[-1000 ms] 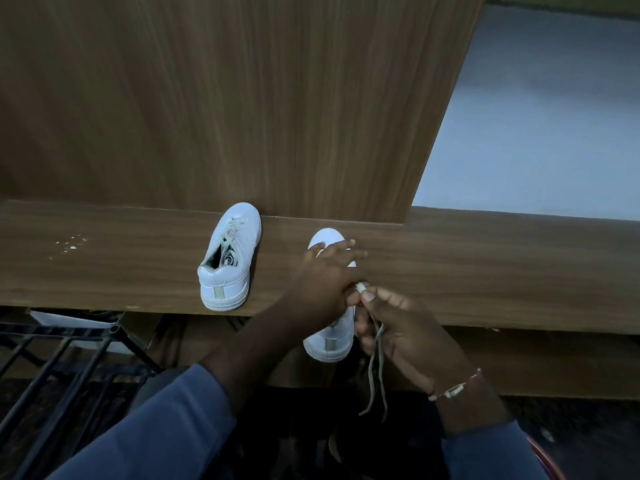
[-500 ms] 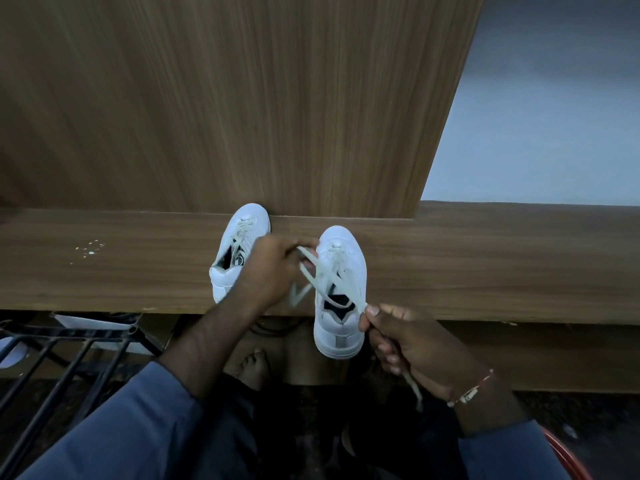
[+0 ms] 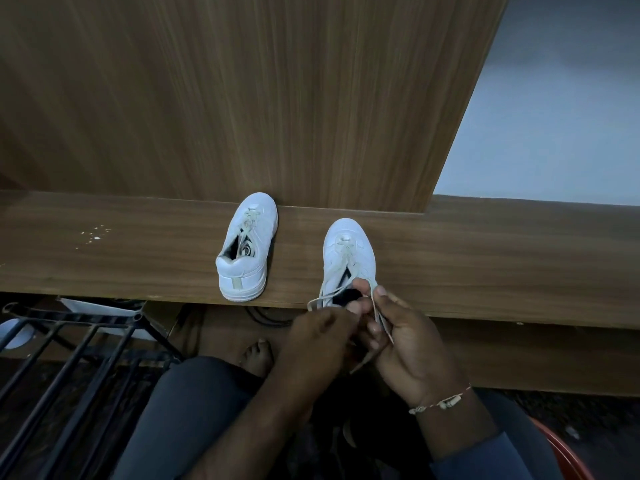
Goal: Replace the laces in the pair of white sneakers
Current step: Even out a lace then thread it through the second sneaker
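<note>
A rust-red curved seat edge (image 3: 562,452) is cut off at the near right corner. Blue-grey sleeves run up to both wrists, and the right one wears a thin beaded thread bracelet (image 3: 440,403). The right hand (image 3: 405,344) pinches a pale flat shoelace (image 3: 375,306) between thumb and forefinger, with loose strands trailing down past its palm. The left hand (image 3: 318,337) is curled tight against it at the shoe's heel. Whether it grips lace or shoe cannot be told, as its fingertips are hidden in shadow.

A bare foot (image 3: 258,355) shows dimly between the knees. At near left, a black metal bar rack (image 3: 69,348) runs out of view.

The lace rises to the right white low-top sneaker (image 3: 349,251), toe pointing away on the brown wooden ledge (image 3: 485,271), its heel covered by the hands. The left white low-top sneaker (image 3: 247,244) stands apart to the left, laced, its toe touching the tall wood-grain panel (image 3: 242,98). White specks (image 3: 93,233) dot the ledge far left. A pale grey wall (image 3: 554,116) fills the far right.
</note>
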